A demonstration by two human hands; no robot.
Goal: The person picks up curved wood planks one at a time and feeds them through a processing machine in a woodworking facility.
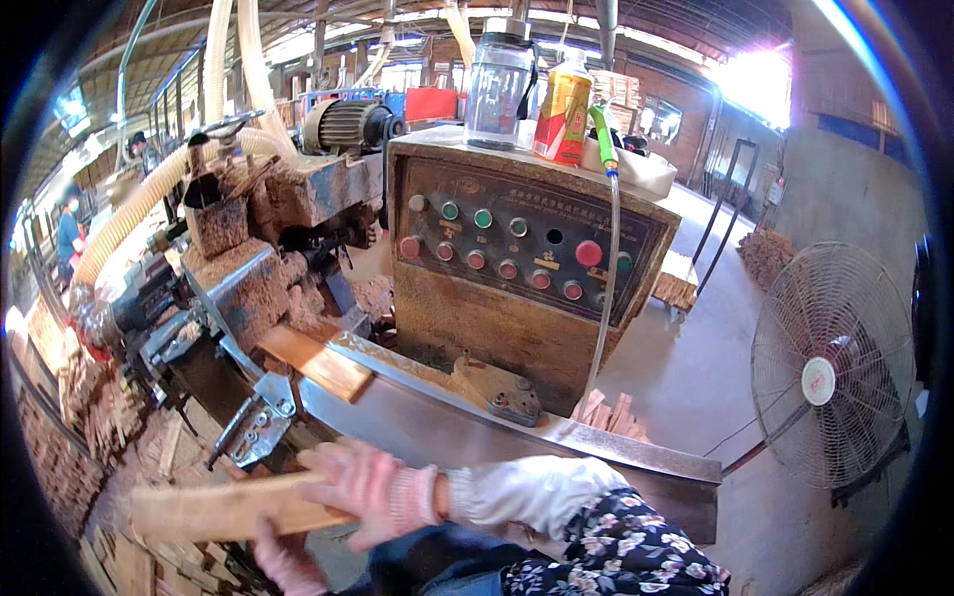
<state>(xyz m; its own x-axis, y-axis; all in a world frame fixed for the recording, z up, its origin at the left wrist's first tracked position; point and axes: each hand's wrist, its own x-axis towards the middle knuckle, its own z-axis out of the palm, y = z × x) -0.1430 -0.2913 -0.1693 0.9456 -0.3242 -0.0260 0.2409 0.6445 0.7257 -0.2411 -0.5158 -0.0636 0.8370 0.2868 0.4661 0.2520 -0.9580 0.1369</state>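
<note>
A light wooden board (224, 509), smeared a little by motion, is held at the lower left, in front of the machine's metal bed (447, 412). Wrapped over its right end is my right hand (373, 492), in a pinkish glove with a ribbed cuff. My left hand (288, 561), also gloved, grips the board's lower edge from below; part of its fingers is hidden behind the wood. On the bed, apart from both hands, a shorter wooden piece (318, 363) lies flat, pointing toward the dusty cutting end. A metal guide bracket (263, 422) sits beside that piece.
A control cabinet (487, 328) with coloured buttons stands behind the bed, a clear bottle (497, 89) and an orange-yellow bottle (563, 111) on top. A green air nozzle (603, 139) hangs by its hose. A caged fan (830, 368) stands right; wood pieces (129, 566) are piled lower left.
</note>
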